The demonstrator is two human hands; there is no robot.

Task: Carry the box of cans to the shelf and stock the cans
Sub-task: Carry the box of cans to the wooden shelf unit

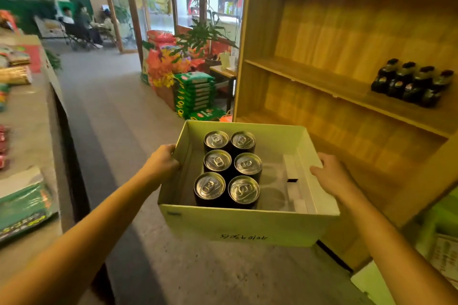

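Observation:
I hold an open pale cardboard box [247, 228] in the air over the floor, in front of me. My left hand [162, 163] grips its left wall and my right hand [330, 174] grips its right wall. Inside, in the left half, stand several black cans with silver tops [229, 168], upright in two columns. The box's right half holds only a white insert. The wooden shelf unit [322, 82] rises just to the right of the box.
Several dark bottles [411, 83] stand on the shelf's middle board at right. A counter [27, 131] with packaged goods runs along the left. Stacked green and orange bags [193, 94] and a plant sit ahead by the shelf's end. People sit far back left.

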